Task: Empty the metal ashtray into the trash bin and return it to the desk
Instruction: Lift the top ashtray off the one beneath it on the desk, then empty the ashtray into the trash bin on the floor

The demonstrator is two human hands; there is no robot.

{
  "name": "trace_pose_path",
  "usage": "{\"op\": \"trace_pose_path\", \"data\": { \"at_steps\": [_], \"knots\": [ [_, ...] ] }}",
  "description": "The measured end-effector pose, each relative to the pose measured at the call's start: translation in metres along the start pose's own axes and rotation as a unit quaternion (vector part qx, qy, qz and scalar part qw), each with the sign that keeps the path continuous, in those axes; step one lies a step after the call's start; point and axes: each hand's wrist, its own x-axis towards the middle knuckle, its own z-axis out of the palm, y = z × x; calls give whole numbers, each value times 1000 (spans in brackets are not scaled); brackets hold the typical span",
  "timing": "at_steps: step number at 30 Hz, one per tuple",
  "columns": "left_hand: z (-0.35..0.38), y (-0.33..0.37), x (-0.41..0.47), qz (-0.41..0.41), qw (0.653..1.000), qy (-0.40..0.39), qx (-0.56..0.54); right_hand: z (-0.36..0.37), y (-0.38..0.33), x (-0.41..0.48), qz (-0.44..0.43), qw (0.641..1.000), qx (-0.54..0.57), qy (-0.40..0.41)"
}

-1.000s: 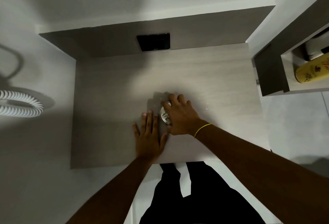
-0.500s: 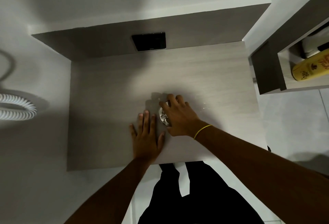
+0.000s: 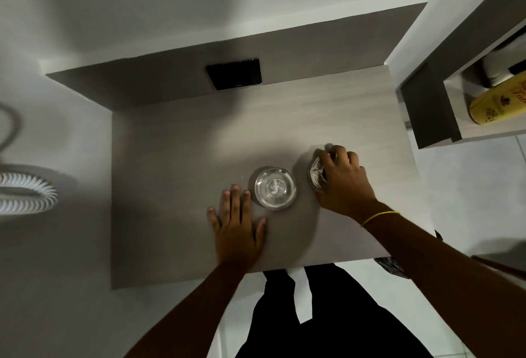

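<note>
A pale wood-grain desk (image 3: 176, 158) carries a round metal ashtray base (image 3: 275, 188) and the flat left hand (image 3: 237, 227).

Round metal ashtray base (image 3: 275, 188) sits on the desk (image 3: 176, 164), a bit of ash in the middle. Left hand (image 3: 237, 229) lies flat on the desk just left of the base, fingertips next to its rim. Right hand (image 3: 343, 184) is just right of the base, fingers curled over the ashtray's metal lid (image 3: 316, 173), tilted on edge.
</note>
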Motion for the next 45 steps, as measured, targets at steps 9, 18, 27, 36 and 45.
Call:
{"op": "trace_pose_path", "data": {
  "at_steps": [9,18,27,36,45],
  "knots": [
    [-1,1,0,-3,1000,-1,2,14,-31,0,-30,996,38,77],
    [-29,-2,11,12,1000,-11,-27,22,-70,37,-86,985,125,-87],
    [-73,91,106,175,983,-16,-46,-33,57,6,76,904,418,55],
    [-51,334,104,427,896,-104,-67,-2,273,-147,334,709,581,220],
    [90,457,-35,573,778,-256,-46,168,363,-242,493,678,450,307]
  ]
}}
